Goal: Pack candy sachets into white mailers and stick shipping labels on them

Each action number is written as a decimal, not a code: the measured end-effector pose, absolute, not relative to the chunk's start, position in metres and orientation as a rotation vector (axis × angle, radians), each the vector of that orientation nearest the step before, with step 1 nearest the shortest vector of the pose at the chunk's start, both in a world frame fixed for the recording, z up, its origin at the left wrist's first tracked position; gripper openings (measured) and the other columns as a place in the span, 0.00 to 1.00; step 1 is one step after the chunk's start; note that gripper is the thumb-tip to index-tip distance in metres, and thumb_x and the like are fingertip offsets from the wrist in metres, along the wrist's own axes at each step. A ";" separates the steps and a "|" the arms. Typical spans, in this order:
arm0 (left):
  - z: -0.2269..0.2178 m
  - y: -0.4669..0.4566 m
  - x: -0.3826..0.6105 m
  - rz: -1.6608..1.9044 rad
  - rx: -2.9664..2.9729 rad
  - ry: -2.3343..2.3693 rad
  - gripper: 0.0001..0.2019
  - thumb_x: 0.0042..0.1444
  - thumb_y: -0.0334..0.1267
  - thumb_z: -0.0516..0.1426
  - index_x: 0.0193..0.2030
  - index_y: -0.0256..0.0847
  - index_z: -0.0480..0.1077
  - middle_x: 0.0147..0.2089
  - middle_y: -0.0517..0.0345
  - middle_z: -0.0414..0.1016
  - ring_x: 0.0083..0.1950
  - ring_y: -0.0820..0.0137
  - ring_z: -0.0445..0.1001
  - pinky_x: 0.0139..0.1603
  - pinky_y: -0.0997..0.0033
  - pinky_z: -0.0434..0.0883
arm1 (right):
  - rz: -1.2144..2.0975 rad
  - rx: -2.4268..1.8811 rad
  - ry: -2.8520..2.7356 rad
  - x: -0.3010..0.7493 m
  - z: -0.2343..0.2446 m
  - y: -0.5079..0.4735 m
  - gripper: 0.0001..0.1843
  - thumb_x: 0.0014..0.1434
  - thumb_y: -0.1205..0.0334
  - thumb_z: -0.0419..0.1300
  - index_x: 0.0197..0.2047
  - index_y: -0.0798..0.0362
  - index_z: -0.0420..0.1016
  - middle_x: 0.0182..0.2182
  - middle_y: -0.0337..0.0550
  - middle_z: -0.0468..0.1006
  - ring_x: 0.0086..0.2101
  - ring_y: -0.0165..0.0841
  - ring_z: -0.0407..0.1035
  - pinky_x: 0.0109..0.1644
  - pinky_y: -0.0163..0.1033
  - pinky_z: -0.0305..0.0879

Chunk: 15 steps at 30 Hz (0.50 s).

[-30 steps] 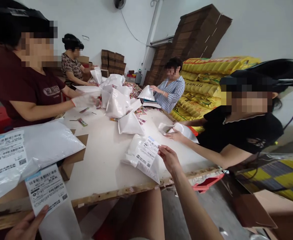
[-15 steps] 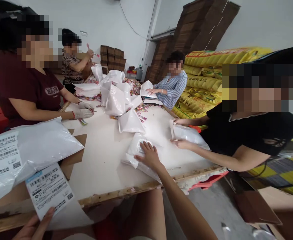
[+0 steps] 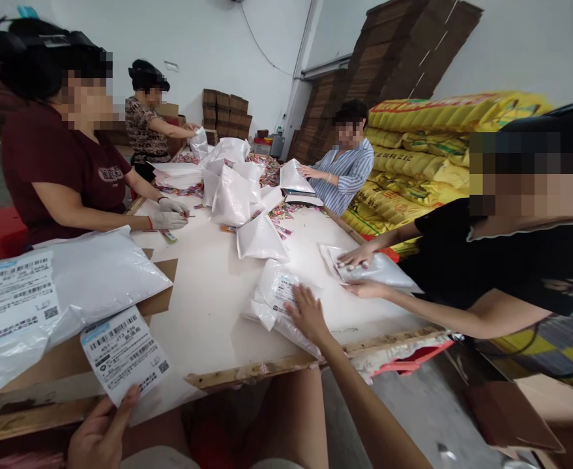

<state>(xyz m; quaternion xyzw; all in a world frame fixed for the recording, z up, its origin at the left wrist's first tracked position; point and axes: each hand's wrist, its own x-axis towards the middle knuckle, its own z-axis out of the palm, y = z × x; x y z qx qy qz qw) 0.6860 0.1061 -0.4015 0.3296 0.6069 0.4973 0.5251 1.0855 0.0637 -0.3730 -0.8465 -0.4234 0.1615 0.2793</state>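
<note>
My right hand point(image 3: 308, 315) lies flat with fingers spread on a white mailer bag point(image 3: 272, 301) near the front edge of the white table point(image 3: 208, 306); a shipping label shows under the fingertips. My left hand point(image 3: 101, 433), low at the bottom left, pinches the lower edge of a strip of shipping labels point(image 3: 124, 353) between thumb and fingers. A labelled white parcel point(image 3: 46, 293) rests on cardboard to the left.
A person in black point(image 3: 486, 273) at the right presses another white bag point(image 3: 374, 270) flat. Three more people work further along the table among several upright white bags point(image 3: 232, 195). Yellow sacks point(image 3: 413, 163) and stacked cardboard point(image 3: 403, 52) stand at the back right.
My right hand came down from holding the label at its edge to pressing flat on the bag. The label strip in my left hand shifted right. The person in black flattened their bag.
</note>
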 end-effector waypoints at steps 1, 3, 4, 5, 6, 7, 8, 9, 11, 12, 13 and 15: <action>-0.401 0.107 0.687 1.170 0.743 1.439 0.26 0.37 0.55 0.68 0.41 0.42 0.79 0.37 0.56 0.83 0.55 0.48 0.74 0.65 0.45 0.62 | 0.427 -2.284 -0.962 1.092 -0.375 0.063 0.45 0.55 0.37 0.54 0.68 0.53 0.53 0.69 0.55 0.48 0.68 0.50 0.38 0.68 0.60 0.32; -0.401 0.107 0.688 1.152 0.670 1.403 0.27 0.36 0.55 0.69 0.43 0.43 0.78 0.40 0.59 0.83 0.60 0.51 0.70 0.68 0.50 0.58 | 0.428 -2.273 -0.782 1.101 -0.378 0.063 0.49 0.54 0.37 0.55 0.69 0.61 0.49 0.67 0.67 0.50 0.67 0.57 0.42 0.65 0.65 0.38; -0.402 0.107 0.689 1.166 0.660 1.383 0.27 0.36 0.54 0.69 0.43 0.44 0.78 0.40 0.59 0.83 0.61 0.52 0.69 0.68 0.52 0.57 | 0.446 -2.240 -0.731 1.102 -0.379 0.063 0.52 0.51 0.38 0.59 0.68 0.62 0.49 0.67 0.69 0.52 0.66 0.57 0.45 0.65 0.64 0.40; -0.402 0.107 0.690 1.182 0.659 1.364 0.27 0.36 0.54 0.69 0.43 0.44 0.78 0.41 0.60 0.83 0.62 0.53 0.68 0.69 0.53 0.56 | 0.469 -2.193 -0.693 1.101 -0.380 0.063 0.54 0.48 0.40 0.63 0.68 0.62 0.50 0.66 0.68 0.54 0.65 0.57 0.48 0.66 0.62 0.43; -0.403 0.108 0.691 1.192 0.664 1.347 0.26 0.37 0.54 0.69 0.43 0.43 0.78 0.41 0.59 0.83 0.63 0.53 0.67 0.69 0.54 0.57 | 0.499 -2.137 -0.667 1.097 -0.380 0.063 0.54 0.45 0.42 0.66 0.67 0.60 0.52 0.65 0.66 0.56 0.64 0.55 0.51 0.65 0.59 0.47; -0.405 0.108 0.692 1.191 0.673 1.333 0.25 0.38 0.53 0.69 0.43 0.43 0.78 0.41 0.59 0.83 0.62 0.54 0.68 0.68 0.54 0.57 | 0.540 -2.072 -0.643 1.091 -0.380 0.062 0.53 0.42 0.44 0.68 0.66 0.59 0.55 0.64 0.64 0.60 0.63 0.54 0.55 0.64 0.57 0.52; -0.406 0.108 0.692 1.187 0.685 1.321 0.25 0.39 0.53 0.68 0.43 0.42 0.78 0.41 0.58 0.83 0.62 0.54 0.68 0.68 0.54 0.58 | 0.597 -2.002 -0.621 1.084 -0.380 0.062 0.50 0.41 0.45 0.69 0.63 0.58 0.60 0.61 0.62 0.65 0.60 0.53 0.61 0.61 0.55 0.58; -0.407 0.108 0.693 1.176 0.693 1.316 0.24 0.41 0.52 0.68 0.44 0.42 0.78 0.42 0.57 0.83 0.62 0.55 0.69 0.67 0.54 0.59 | 0.667 -1.926 -0.600 1.076 -0.379 0.062 0.45 0.40 0.46 0.70 0.59 0.58 0.65 0.57 0.61 0.71 0.55 0.52 0.67 0.57 0.54 0.65; -0.408 0.108 0.692 1.151 0.707 1.320 0.24 0.42 0.52 0.67 0.44 0.42 0.78 0.43 0.56 0.83 0.60 0.55 0.70 0.67 0.53 0.59 | 0.816 -1.774 -0.558 1.059 -0.375 0.061 0.34 0.41 0.47 0.69 0.48 0.58 0.73 0.46 0.58 0.79 0.45 0.50 0.75 0.47 0.51 0.72; -0.408 0.108 0.691 1.149 0.712 1.330 0.24 0.42 0.52 0.67 0.44 0.42 0.78 0.43 0.56 0.83 0.60 0.55 0.70 0.67 0.53 0.59 | 0.877 -1.707 -0.538 1.051 -0.372 0.060 0.30 0.42 0.47 0.68 0.44 0.58 0.74 0.42 0.58 0.81 0.41 0.50 0.76 0.44 0.51 0.73; -0.408 0.109 0.690 1.149 0.719 1.338 0.24 0.42 0.53 0.67 0.44 0.42 0.78 0.43 0.56 0.83 0.59 0.55 0.71 0.67 0.53 0.60 | 0.925 -1.653 -0.525 1.043 -0.368 0.059 0.27 0.42 0.47 0.68 0.42 0.58 0.75 0.40 0.57 0.82 0.38 0.49 0.77 0.42 0.51 0.74; -0.406 0.109 0.688 1.156 0.739 1.353 0.25 0.40 0.54 0.67 0.43 0.41 0.78 0.42 0.56 0.83 0.57 0.54 0.73 0.66 0.51 0.61 | 0.988 -1.531 -0.481 1.028 -0.354 0.055 0.26 0.43 0.48 0.68 0.41 0.57 0.75 0.38 0.55 0.83 0.36 0.49 0.78 0.41 0.51 0.74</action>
